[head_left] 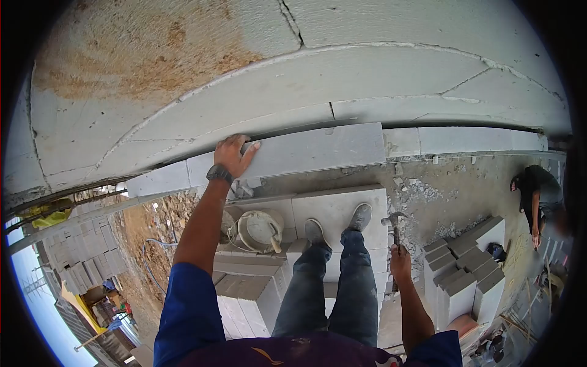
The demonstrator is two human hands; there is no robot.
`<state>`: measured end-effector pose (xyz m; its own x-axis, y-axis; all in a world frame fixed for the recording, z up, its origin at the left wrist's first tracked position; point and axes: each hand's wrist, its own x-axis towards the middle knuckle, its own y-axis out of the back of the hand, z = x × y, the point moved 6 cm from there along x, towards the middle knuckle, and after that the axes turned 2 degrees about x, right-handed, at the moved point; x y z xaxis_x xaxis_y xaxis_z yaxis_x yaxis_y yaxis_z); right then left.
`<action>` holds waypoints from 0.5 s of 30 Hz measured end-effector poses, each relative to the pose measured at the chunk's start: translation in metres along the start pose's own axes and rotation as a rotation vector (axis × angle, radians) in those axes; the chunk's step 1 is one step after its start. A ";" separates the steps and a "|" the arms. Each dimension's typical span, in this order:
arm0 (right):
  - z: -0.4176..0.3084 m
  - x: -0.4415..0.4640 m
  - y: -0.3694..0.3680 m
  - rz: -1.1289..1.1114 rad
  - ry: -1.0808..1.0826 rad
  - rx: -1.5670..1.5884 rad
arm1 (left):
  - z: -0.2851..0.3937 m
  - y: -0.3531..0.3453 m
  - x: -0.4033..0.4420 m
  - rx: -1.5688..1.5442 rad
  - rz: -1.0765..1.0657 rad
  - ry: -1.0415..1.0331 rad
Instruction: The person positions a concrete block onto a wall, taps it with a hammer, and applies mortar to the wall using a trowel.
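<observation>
My left hand (235, 157), with a dark watch on the wrist, rests on a long pale grey block (318, 148). Its thumb is spread away from the fingers, and the fingertips lie along the block's wall-side edge. This block sits in a row of similar blocks against the wall. Lower on the right, my right hand (400, 263) is closed around the handle of a hammer (396, 225). The hammer's head points up toward the wall and hangs apart from the block.
My shoes stand on pale blocks (339, 205). Beside them is a bucket (261, 230) with grey mix and a tool. Stacked blocks (458, 284) and rubble (416, 196) lie to the right. Another person (541, 196) bends down at far right. The ground drops away at left.
</observation>
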<state>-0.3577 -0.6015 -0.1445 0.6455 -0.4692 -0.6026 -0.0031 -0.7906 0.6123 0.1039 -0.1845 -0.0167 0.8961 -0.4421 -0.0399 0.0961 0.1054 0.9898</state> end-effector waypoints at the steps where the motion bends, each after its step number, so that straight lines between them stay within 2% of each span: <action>1: -0.023 -0.012 0.000 0.021 0.089 -0.091 | -0.011 0.002 -0.007 -0.004 0.001 0.022; 2: -0.040 -0.020 -0.004 -0.055 0.063 -0.031 | -0.019 0.001 -0.011 -0.011 0.005 0.042; 3: -0.058 -0.028 -0.010 -0.036 0.208 -0.063 | -0.023 -0.001 -0.014 -0.021 0.011 0.060; 5: -0.103 -0.042 -0.023 -0.100 0.267 -0.035 | -0.022 -0.002 -0.016 -0.039 0.113 0.030; 9: -0.219 -0.053 -0.041 -0.132 0.706 0.010 | -0.028 0.002 -0.021 -0.088 0.127 0.041; 12: -0.333 -0.074 -0.032 0.050 1.134 -0.055 | -0.032 0.004 -0.021 -0.149 0.101 0.063; 14: -0.389 -0.090 -0.026 0.186 1.288 -0.049 | -0.034 0.003 -0.022 -0.157 0.066 0.077; 15: -0.404 -0.097 -0.025 0.259 1.365 -0.043 | -0.037 0.001 -0.021 -0.147 0.113 0.076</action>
<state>-0.1119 -0.3771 0.1050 0.8573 0.1718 0.4854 -0.2291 -0.7169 0.6584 0.1007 -0.1423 -0.0199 0.9344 -0.3519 0.0546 0.0502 0.2820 0.9581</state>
